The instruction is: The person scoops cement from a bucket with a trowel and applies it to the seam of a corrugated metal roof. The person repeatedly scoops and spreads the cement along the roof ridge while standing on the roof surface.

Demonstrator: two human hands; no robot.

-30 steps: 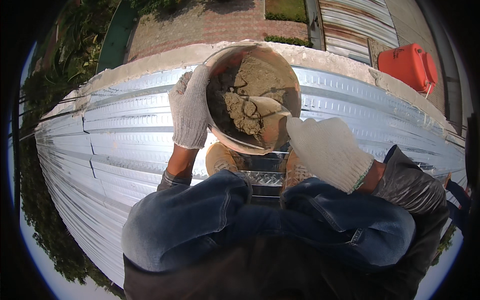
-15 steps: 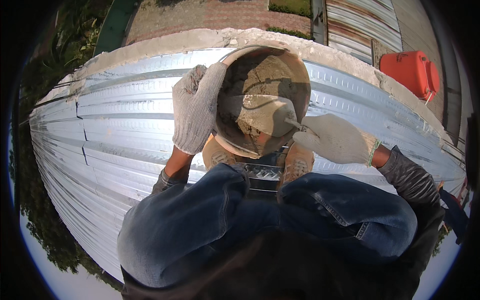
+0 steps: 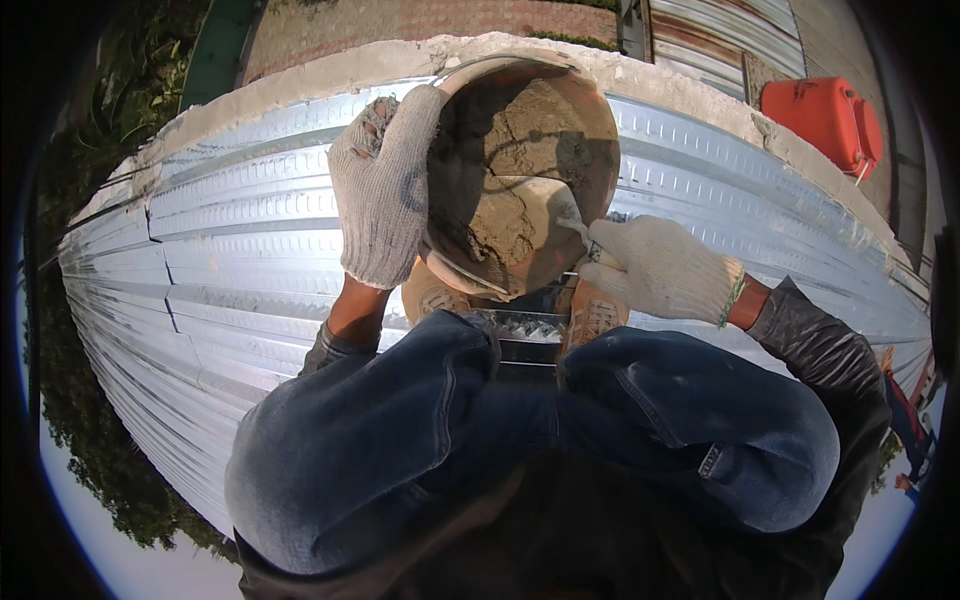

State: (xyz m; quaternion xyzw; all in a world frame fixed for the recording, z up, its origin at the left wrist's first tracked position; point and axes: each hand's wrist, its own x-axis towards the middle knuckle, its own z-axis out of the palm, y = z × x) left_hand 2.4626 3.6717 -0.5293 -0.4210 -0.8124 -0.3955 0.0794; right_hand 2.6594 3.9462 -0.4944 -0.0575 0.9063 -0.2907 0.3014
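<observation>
1. Nearest: faded blue denim trousers [image 3: 340,450], knees bent wide; scuffed tan lace-up shoes [image 3: 597,315] between them, partly under the bucket.
2. Right hand [image 3: 660,265], in an off-white knitted glove with a green-edged cuff: fingers closed round the pale handle of a flat, mortar-smeared metal trowel [image 3: 558,205].
3. Left hand [image 3: 385,190], in a similar glove, soiled at the fingers: fingers bent, thumb along the rim, seemingly gripping the bucket's left side. Undersides hidden; cannot tell how tightly.
4. Round, orange-brown bucket [image 3: 604,140] with a thin wire handle, mouth towards the wearer, above the shoes. Grey-brown wet mortar [image 3: 535,115] inside, cracked and lumpy; trowel blade in it, lower right of centre.
5. Change: half a second ago the blade lay mostly smooth across the mortar; now a rough mound covers its left part. Bucket sits slightly higher in view. Reading: blade probably loaded, mortar being worked within the bucket, left hand likely steadying it.
6. Around: silvery ribbed metal sheeting [image 3: 250,250]. Far right edge, another person in dark clothing [image 3: 905,420], cut off.
7. Farther: rough pale concrete edge [image 3: 300,85]; beyond it, reddish paving [image 3: 350,30] and, upper right, a bright red plastic container [image 3: 815,120].
</observation>
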